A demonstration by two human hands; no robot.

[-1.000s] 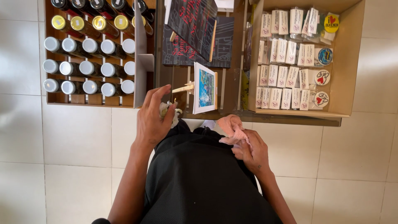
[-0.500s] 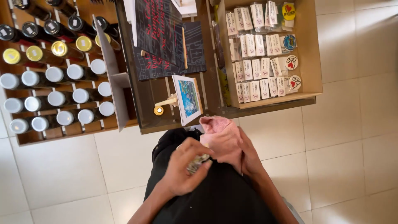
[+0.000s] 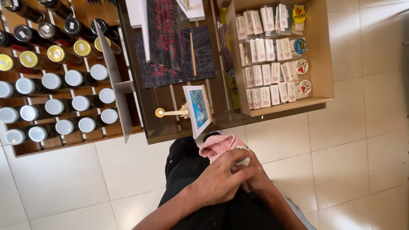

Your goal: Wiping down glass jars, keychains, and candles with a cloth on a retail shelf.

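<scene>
Nearest the camera, over dark clothing, the two hands meet around a pink cloth. The left hand lies on top with its fingers curled over the cloth's near edge and over a small pale object, too hidden to make out. The right hand is tucked under and beside the left, closed into the same bundle; how much of the cloth it grips cannot be told. The cloth bulges out beyond the fingers, just short of the near edge of the dark wooden counter.

On the counter just beyond the cloth stands a small framed picture in blue tones, propped on a light wooden easel that ends in a round knob to the picture's left. Farther back from the picture lie a dark chalkboard sign and a dark printed sheet.

Left of the picture, a wooden rack holds rows of jars lying with lids toward the camera: white lids in the nearer rows, yellow lids behind, black lids farthest.

Right of the picture, a shallow wooden tray holds rows of small white packets, with round badges along its right side and a yellow one at the far corner.
</scene>
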